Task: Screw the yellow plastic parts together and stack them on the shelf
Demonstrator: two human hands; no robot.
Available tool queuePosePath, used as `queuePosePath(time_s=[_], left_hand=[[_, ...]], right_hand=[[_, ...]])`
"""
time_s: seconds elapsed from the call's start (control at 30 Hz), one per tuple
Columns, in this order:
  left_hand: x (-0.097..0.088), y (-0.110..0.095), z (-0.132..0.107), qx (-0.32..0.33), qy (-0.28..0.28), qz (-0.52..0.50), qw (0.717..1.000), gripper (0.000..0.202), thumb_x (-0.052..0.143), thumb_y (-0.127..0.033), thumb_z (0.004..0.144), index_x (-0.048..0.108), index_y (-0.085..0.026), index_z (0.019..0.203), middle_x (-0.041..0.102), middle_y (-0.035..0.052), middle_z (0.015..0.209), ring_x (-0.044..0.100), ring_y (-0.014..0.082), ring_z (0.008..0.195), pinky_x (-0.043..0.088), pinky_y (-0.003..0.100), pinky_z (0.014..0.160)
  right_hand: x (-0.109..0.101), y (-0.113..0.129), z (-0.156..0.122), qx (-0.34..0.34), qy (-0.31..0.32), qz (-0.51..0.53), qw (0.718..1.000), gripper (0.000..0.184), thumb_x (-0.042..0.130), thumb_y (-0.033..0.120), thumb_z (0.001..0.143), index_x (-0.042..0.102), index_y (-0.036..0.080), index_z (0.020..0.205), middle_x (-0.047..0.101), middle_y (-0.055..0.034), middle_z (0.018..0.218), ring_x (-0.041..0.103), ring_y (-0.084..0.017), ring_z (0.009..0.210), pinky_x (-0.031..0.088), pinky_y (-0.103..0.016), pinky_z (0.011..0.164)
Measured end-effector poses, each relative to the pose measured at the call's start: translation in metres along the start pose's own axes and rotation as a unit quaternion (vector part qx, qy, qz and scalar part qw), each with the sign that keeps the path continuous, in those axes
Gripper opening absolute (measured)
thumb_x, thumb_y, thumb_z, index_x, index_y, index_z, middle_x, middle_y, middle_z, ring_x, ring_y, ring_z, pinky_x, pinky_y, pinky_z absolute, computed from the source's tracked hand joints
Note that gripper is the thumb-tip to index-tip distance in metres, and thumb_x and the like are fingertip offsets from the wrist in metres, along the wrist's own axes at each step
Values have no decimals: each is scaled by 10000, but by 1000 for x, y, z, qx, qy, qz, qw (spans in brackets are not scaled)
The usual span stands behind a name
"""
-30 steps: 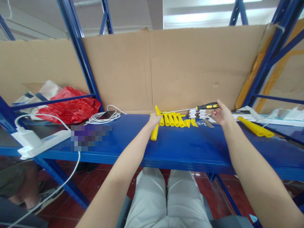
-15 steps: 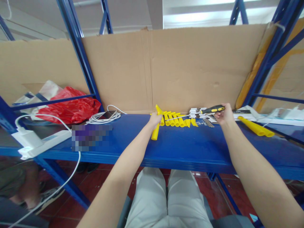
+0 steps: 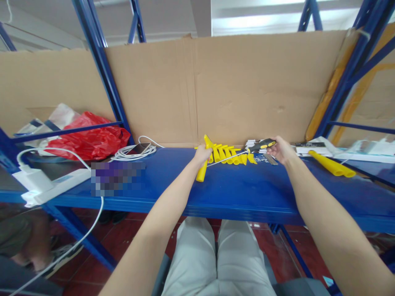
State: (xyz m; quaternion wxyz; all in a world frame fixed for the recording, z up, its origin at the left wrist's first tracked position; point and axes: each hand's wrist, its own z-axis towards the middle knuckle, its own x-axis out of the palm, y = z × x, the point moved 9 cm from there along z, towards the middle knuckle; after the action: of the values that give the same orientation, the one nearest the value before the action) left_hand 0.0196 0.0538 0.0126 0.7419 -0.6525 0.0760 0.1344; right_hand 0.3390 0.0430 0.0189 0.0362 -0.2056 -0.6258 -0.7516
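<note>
My left hand [image 3: 202, 155] is closed around a yellow plastic handle-like part [image 3: 202, 170] that stands tilted over the blue shelf [image 3: 234, 189]. My right hand [image 3: 280, 150] grips a screwdriver [image 3: 262, 144] with a black and yellow handle; its thin metal shaft slants down to the left, with the tip close to the yellow part at my left hand. Between the hands lies a row of several yellow parts [image 3: 230, 154]. A stack of small white and black pieces [image 3: 253, 144] sits behind the screwdriver.
A long yellow part [image 3: 331, 165] lies on the shelf at the right. A coiled white cable with a phone [image 3: 135, 151], a red plastic bag [image 3: 88, 142] and a white power strip [image 3: 46, 183] sit at the left. Cardboard [image 3: 234, 86] lines the back, between blue uprights.
My right hand has moved left and down with the screwdriver, bringing its tip from above the row of yellow parts toward the part in my left hand. The left hand has stayed put.
</note>
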Motion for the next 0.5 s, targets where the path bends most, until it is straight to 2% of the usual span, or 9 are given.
queuePosePath(time_s=[0.13, 0.23, 0.33, 0.4, 0.5], left_hand=[[0, -1, -2, -1, -4, 2, 1000, 172, 488, -47, 842, 511, -178, 733, 359, -87, 401, 367, 84, 339, 304, 201, 422], [-1, 0, -1, 2, -10, 11, 1000, 98, 526, -66, 833, 554, -159, 814, 398, -83, 439, 400, 88, 358, 339, 205, 444], [-2, 1, 4, 16, -19, 48, 999, 103, 562, -99, 827, 580, -137, 922, 492, -55, 515, 459, 98, 403, 391, 213, 480], [-2, 1, 7, 38, -19, 93, 995, 183, 572, -114, 824, 587, -122, 1006, 603, -1, 626, 555, 123, 494, 452, 226, 538], [5, -4, 9, 96, 3, 178, 979, 351, 587, -106, 810, 568, -113, 1161, 718, 103, 928, 688, 183, 798, 531, 264, 723]], right_hand=[[20, -18, -15, 74, 78, -141, 984, 188, 652, 223, 827, 508, 198, 709, 509, 6, 448, 518, -141, 391, 442, -217, 344], [31, -46, -27, 161, 181, -231, 942, 203, 731, 235, 776, 540, 177, 736, 632, -67, 551, 555, -136, 414, 435, -200, 345], [36, -69, -38, 218, 266, -264, 901, 336, 848, 261, 656, 535, 192, 757, 670, -59, 604, 563, -123, 424, 439, -187, 360], [36, -75, -39, 221, 284, -287, 888, 387, 879, 293, 614, 532, 199, 760, 663, -39, 599, 557, -114, 432, 433, -179, 366], [33, -74, -35, 195, 275, -351, 874, 385, 872, 352, 631, 548, 193, 765, 632, -16, 589, 531, -91, 442, 406, -162, 379]])
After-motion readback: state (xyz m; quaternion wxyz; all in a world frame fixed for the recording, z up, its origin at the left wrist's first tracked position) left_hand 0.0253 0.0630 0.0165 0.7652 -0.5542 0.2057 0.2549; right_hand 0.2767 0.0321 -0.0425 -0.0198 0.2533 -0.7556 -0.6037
